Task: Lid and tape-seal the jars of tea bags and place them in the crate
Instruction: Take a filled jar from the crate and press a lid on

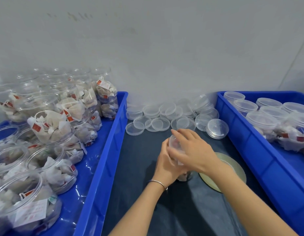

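Clear plastic jar of tea bags (177, 154) at lower centre, gripped between left hand (166, 165) and right hand (190, 150), above dark table mat (139, 167).

Left hand wrapped round jar body; right hand curled over top, likely seating clear lid, lid itself hidden under fingers. Risks, judged: cross-threaded or tilted lid if pressed off-axis; tea-bag string or tag trapped under rim, spoiling seal; jar slipping from grip and tipping onto mat. Round roll of clear tape (233, 169) lying flat just right of hands, partly hidden under right forearm; awkward reach possible. Counts: two blue plastic crates, left crate (113, 133) with unlidded jars, roughly a dozen, exact number not countable; right crate (250, 142) with about eight lidded jars; loose clear lids (160, 124) at centre, over fifteen, overlapping.
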Tool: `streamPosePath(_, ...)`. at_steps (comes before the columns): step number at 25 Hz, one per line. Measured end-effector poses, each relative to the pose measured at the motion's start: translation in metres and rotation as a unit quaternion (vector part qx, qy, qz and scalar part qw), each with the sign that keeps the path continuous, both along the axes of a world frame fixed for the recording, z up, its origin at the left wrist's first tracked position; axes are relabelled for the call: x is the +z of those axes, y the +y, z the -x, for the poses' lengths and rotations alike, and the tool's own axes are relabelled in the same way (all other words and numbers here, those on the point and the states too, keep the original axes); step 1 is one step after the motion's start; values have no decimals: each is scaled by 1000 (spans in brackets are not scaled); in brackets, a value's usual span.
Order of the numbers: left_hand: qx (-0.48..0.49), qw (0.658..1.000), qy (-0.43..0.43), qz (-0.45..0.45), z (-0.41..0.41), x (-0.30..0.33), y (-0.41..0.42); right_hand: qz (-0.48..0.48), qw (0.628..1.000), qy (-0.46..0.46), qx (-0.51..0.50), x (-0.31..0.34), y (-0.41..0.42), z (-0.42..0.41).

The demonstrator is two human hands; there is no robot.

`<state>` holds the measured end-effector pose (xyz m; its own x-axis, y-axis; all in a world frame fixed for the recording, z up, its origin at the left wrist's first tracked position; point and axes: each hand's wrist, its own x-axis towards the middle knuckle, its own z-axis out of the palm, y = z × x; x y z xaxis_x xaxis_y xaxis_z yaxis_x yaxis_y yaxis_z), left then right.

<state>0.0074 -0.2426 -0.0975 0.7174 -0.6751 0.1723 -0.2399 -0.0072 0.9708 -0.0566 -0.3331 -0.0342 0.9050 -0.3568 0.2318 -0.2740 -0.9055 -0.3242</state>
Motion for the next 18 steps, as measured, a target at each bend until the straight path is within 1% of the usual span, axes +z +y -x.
streamPosePath(1, -2, 1000, -14, -8, -2, -1, 1, 45, 999, 7, -16, -5, 4, 0)
streamPosePath(2, -3, 1000, -29, -12, -4, -3, 2, 70, 997, 3, -26, -7, 6, 2)
streamPosePath(4, -6, 1000, -23, -11, -4, -2, 3, 86, 996, -16, -12, -7, 2, 5)
streamPosePath(7, -18, 1000, 25, -6, -5, -1, -3, 38, 997, -22, 64, -2, -12, 12)
streamPosePath(9, -28, 999, 38, 1, -6, 1, -5, 16, 993, -21, 119, 2, -20, 15)
streamPosePath(12, -28, 999, 40, 9, -8, 1, -4, 4, 986, -16, 164, 6, -25, 15)
streamPosePath(16, -39, 999, 26, 4, -10, 0, -3, -34, 981, 14, 188, 17, -27, 14)
streamPosePath(17, -43, 999, 18, -1, -12, 0, -1, -24, 983, 18, 179, 17, -26, 15)
streamPosePath(18, -50, 999, 6, -6, -13, -3, -1, 7, 989, 9, 148, 11, -21, 15)
